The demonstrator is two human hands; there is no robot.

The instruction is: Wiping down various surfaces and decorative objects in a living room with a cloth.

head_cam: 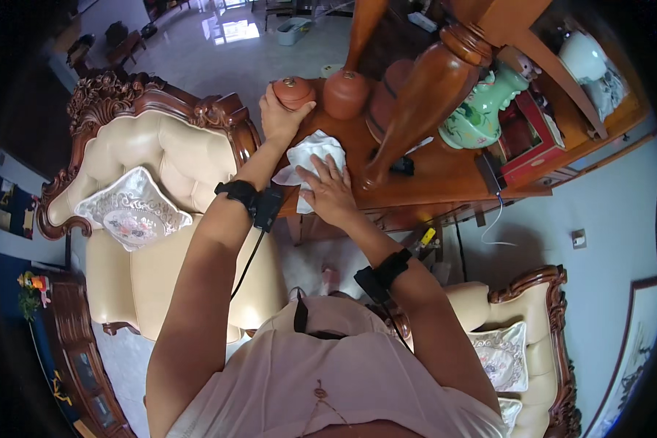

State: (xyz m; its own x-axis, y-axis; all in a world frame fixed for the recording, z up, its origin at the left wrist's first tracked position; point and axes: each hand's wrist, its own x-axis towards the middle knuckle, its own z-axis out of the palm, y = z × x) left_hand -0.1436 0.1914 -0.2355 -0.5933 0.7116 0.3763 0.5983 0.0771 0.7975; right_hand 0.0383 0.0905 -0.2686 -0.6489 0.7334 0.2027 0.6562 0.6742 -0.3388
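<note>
My left hand (281, 116) grips a round reddish-brown lidded pot (294, 93) with a small metal ring on top, near the left end of a polished wooden cabinet top (312, 127). A similar round pot (346, 94) stands just right of it. My right hand (328, 189) lies spread, palm down, on a crumpled white cloth (316, 148), which rests on the wood near the front edge. Whether its fingers pinch the cloth is not visible. A larger reddish-brown vessel (376, 112) stands partly hidden behind a turned wooden leg (421, 93).
Right of the leg are a green floral vase (473, 123), a red box (531, 137) and a small black object (402, 165). A cream leather armchair (169, 148) with carved wood stands close on the left. A white cord (493, 232) hangs at the cabinet's right.
</note>
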